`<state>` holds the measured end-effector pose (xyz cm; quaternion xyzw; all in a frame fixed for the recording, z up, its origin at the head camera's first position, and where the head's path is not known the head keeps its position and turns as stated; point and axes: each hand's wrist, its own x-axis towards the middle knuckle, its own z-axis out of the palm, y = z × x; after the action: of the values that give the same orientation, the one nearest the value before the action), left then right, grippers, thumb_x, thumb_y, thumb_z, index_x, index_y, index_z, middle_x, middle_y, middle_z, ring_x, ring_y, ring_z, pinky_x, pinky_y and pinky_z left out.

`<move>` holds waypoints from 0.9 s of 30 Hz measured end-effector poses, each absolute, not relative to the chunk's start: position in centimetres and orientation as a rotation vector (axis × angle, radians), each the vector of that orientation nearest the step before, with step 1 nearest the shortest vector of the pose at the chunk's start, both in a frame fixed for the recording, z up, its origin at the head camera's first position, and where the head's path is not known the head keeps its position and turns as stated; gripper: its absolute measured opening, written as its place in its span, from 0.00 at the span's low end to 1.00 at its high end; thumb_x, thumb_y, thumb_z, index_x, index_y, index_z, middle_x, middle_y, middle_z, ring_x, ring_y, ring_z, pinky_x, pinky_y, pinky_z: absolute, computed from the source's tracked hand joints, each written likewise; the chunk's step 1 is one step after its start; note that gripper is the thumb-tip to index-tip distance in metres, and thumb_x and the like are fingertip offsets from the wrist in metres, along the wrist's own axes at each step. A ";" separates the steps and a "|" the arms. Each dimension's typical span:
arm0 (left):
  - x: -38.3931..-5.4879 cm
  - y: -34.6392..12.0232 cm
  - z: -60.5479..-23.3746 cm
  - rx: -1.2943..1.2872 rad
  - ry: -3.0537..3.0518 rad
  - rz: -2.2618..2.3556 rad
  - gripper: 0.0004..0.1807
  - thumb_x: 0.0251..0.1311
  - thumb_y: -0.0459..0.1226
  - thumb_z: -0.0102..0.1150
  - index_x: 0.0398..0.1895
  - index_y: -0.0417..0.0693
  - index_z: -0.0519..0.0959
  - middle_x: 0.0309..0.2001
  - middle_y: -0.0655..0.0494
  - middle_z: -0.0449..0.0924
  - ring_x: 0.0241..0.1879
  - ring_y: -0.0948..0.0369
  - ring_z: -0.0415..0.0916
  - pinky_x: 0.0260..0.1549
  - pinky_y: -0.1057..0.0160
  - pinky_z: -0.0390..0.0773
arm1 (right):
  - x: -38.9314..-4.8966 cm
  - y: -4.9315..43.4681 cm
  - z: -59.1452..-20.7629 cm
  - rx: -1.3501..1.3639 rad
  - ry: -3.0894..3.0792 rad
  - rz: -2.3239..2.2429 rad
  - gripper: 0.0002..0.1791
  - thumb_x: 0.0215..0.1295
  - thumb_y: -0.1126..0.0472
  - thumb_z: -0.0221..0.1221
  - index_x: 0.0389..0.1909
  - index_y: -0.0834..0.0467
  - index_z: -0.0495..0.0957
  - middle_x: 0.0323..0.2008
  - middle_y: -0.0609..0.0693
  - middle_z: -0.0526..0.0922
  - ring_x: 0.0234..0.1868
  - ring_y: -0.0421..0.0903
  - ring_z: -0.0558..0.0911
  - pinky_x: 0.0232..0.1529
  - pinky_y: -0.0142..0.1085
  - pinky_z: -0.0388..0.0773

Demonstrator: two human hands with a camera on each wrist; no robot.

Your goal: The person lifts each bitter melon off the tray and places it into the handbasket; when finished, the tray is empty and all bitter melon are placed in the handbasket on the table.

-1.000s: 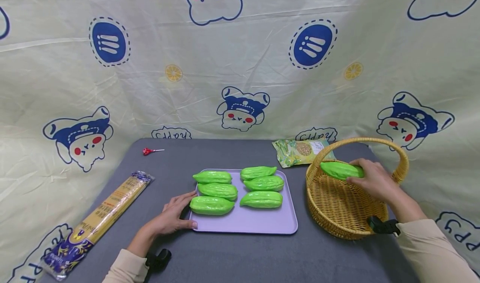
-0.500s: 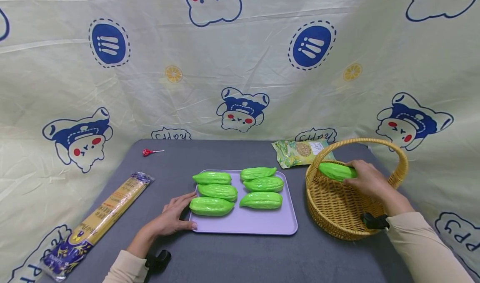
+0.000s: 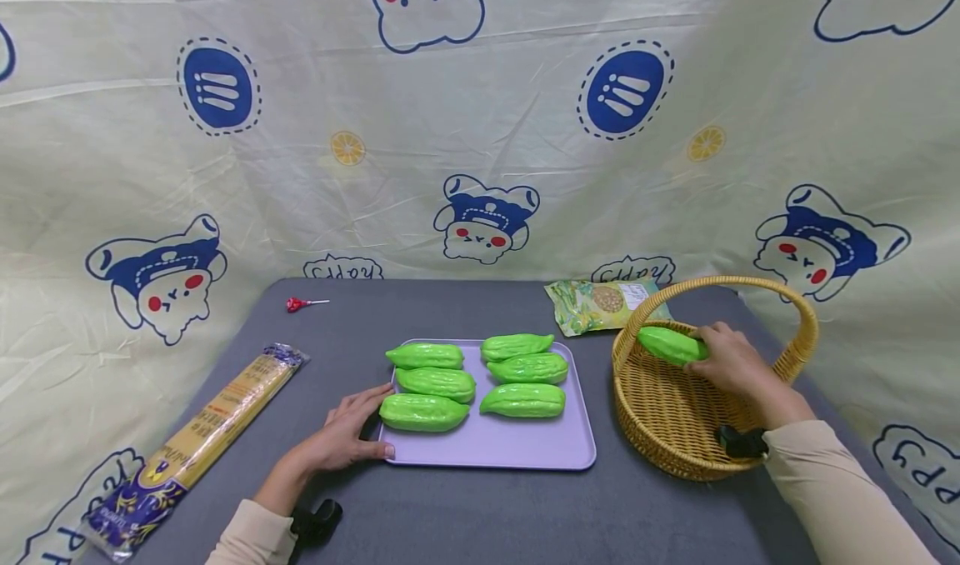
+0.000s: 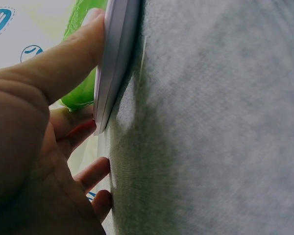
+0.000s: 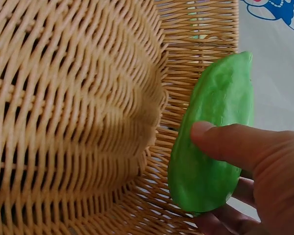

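In the head view my right hand (image 3: 723, 361) holds a green bitter melon (image 3: 671, 345) inside the far part of the wicker basket (image 3: 637, 432). The right wrist view shows the thumb (image 5: 225, 139) across the melon's side and the other fingers partly hidden behind it. My left hand (image 3: 348, 432) rests at the left edge of a lilac tray (image 3: 510, 452), its thumb and fingertips touching the rim. Several bitter melons (image 3: 522, 400) lie on the tray in two columns. In the left wrist view, the thumb (image 4: 63, 63) meets the rim and two fingertips touch the grey table.
A long pack of noodles (image 3: 202, 440) lies at the left. A red lollipop (image 3: 296, 304) is at the back left, and a green printed bag (image 3: 600, 305) lies behind the basket. The basket's tall handle (image 3: 806, 332) arches over the right hand. A printed cloth (image 3: 300, 198) hangs behind the table.
My right hand has moved left and slightly lower into the basket with the bitter melon. The left hand, tray and melons on it stay in place.
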<state>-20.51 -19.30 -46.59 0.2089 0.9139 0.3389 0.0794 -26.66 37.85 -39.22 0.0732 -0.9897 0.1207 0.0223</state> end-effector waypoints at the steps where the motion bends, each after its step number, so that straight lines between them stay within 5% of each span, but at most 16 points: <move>1: -20.5 -19.3 -46.6 0.625 2.734 1.014 0.48 0.48 0.53 0.68 0.71 0.46 0.59 0.73 0.47 0.54 0.66 0.43 0.52 0.56 0.36 0.52 | -26.6 37.9 -39.4 0.231 -3.058 0.369 0.30 0.54 0.57 0.65 0.53 0.72 0.70 0.46 0.70 0.70 0.42 0.65 0.69 0.36 0.51 0.65; 27: -20.5 -19.3 -46.6 0.648 2.731 1.027 0.48 0.48 0.52 0.68 0.71 0.44 0.58 0.72 0.45 0.54 0.66 0.41 0.51 0.55 0.36 0.52 | -26.7 37.4 -41.7 0.194 -2.986 0.135 0.31 0.50 0.57 0.69 0.49 0.68 0.67 0.43 0.70 0.67 0.42 0.66 0.64 0.39 0.55 0.64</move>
<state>-20.52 -19.33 -46.57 0.2163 0.9110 0.3426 0.0763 -26.75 37.37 -41.69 0.0647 -0.9942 0.0449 0.0732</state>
